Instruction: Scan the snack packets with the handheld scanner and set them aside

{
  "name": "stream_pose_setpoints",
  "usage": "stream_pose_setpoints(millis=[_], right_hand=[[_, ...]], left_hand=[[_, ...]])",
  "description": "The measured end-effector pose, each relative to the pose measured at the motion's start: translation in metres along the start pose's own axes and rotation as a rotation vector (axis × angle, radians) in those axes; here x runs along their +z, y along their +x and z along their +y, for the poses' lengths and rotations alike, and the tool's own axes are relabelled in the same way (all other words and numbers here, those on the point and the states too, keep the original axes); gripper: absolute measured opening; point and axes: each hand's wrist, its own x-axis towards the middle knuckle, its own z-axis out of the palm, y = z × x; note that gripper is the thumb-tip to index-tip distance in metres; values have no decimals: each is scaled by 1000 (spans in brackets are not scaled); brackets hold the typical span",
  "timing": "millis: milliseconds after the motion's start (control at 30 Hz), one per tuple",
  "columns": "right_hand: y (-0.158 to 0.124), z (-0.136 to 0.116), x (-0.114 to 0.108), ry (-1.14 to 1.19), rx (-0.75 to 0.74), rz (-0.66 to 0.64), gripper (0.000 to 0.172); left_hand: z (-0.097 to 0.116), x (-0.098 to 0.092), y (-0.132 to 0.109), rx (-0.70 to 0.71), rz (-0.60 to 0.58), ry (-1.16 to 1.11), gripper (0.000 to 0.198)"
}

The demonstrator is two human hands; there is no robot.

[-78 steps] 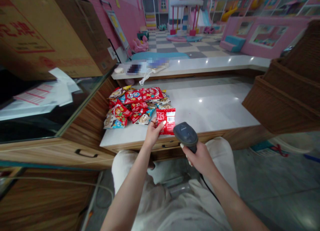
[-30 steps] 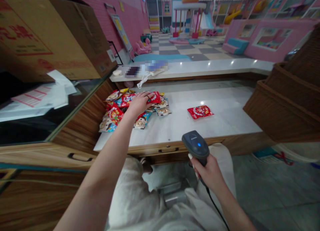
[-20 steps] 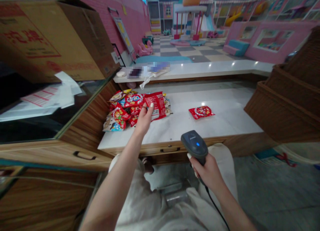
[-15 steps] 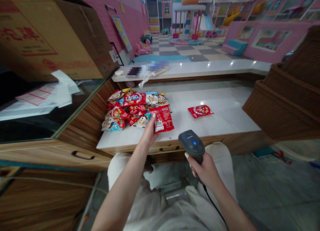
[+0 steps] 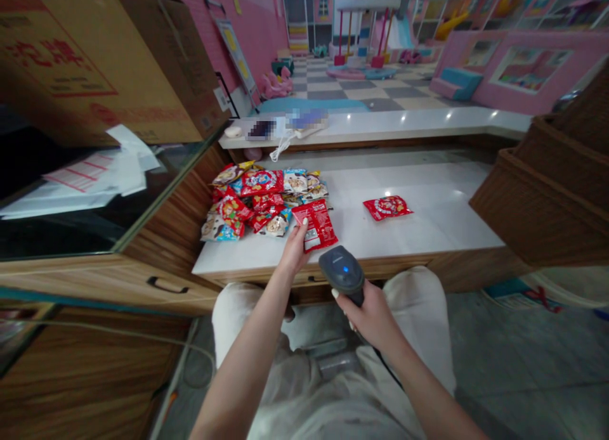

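Observation:
My left hand (image 5: 295,246) pinches the lower left edge of a red snack packet (image 5: 320,224), its printed back and white barcode label turned up. A dark barcode scanner (image 5: 341,269) with a lit blue light sits in the grip of my right hand (image 5: 368,310). Its head points toward the held packet, a short gap apart. To the left of that packet lies a pile of snack packets (image 5: 261,183) in red, blue-white and yellow. Another red packet (image 5: 387,207) lies by itself on the white counter (image 5: 428,231), right of the held one.
A cardboard box (image 5: 157,66) and loose papers (image 5: 109,167) rest on the dark glass top at left. Woven baskets (image 5: 537,193) stand at right. A raised white ledge (image 5: 380,124) carries blurred devices and a white cable (image 5: 281,147). A drawer handle (image 5: 166,285) juts out at left.
My right hand has brought the scanner leftward, closer to the held packet. My left hand keeps hold of the packet, now slightly more tilted. The whole view has shifted a little.

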Motion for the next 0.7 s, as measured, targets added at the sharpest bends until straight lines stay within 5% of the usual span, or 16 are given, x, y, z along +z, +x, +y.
stream_pose_setpoints(millis=[400, 700], right_hand=[[1, -2, 4, 14, 22, -50, 21], [1, -5, 1, 25, 28, -28, 20]], left_hand=[[-4, 4, 8, -123, 27, -35, 34], [1, 3, 0, -27, -13, 4, 41]])
